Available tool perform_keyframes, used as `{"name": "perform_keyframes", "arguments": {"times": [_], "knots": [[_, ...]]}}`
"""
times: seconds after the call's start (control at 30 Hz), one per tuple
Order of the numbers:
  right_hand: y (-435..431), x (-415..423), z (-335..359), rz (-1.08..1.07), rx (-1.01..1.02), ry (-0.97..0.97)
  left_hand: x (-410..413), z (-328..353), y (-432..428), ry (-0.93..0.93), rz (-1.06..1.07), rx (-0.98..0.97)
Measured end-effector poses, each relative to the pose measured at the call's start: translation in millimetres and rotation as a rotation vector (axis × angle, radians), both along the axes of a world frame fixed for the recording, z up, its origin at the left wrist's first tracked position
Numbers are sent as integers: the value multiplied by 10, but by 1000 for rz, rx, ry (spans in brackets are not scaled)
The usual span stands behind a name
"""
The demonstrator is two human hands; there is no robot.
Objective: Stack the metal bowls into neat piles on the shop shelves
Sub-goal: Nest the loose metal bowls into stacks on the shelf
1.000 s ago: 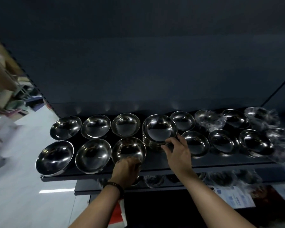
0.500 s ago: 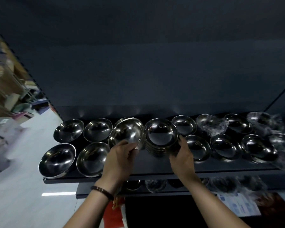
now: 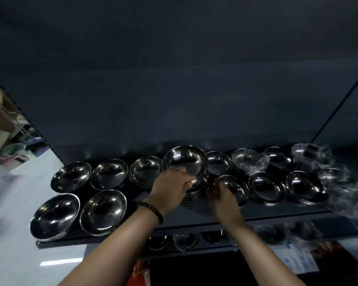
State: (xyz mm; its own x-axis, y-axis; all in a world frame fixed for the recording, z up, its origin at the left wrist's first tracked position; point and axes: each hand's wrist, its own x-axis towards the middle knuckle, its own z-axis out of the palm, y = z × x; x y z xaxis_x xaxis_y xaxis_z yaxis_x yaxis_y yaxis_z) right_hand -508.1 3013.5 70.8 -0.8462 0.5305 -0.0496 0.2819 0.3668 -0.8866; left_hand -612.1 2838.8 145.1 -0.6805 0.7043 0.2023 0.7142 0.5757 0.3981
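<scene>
head view: left hand (image 3: 170, 188) is pinching top bowl (image 3: 184, 162) onto pile (image 3: 196, 193); cannot tell whether right hand (image 3: 223, 199) is holding anything; off-centre seating is risking toppling.

We faced the dark blue-grey back panel (image 3: 174, 89) of a shop shelving unit. It filled most of the view and was dimly lit, with a thin dark seam (image 3: 339, 106) slanting up at the right. Below it ran the dark upper shelf (image 3: 191, 213), with a lower shelf (image 3: 345, 227) beneath. At the left, a pale glossy floor (image 3: 19, 254) showed a bright streak of reflected light (image 3: 60, 263). Beyond the floor lay blurred brown boxes (image 3: 0, 120).
</scene>
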Motion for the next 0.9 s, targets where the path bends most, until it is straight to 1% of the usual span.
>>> {"name": "perform_keyframes", "arguments": {"times": [0.1, 0.23, 0.4, 0.57, 0.63, 0.7, 0.77, 0.83, 0.9], "knots": [[33, 62, -21, -23, -30, -33, 40, -134, 58, -44, 0, -43], [32, 88, -10, -33, -26, -60, 30, -238, 69, -108, 19, -54], [-21, 88, -6, -16, -30, -74, -36, -345, 91, -29, 12, -161], [-53, -1, 22, -3, -55, -66, -84, -431, 139, 14, -1, -132], [-58, -70, 25, -5, -57, -61, -101, -456, 111, -42, -44, -68], [-70, -134, 57, -2, -64, -54, -114, -466, 39, -121, -83, 84], [-88, -192, 99, 3, -98, -48, -108, -436, -79, -156, -74, 251], [-101, -242, 98, -21, -168, -32, -141, -413, -244, -121, -20, 375], [-109, -289, 56, -46, -245, -22, -233, -435, -437, -71, 81, 433]]}}
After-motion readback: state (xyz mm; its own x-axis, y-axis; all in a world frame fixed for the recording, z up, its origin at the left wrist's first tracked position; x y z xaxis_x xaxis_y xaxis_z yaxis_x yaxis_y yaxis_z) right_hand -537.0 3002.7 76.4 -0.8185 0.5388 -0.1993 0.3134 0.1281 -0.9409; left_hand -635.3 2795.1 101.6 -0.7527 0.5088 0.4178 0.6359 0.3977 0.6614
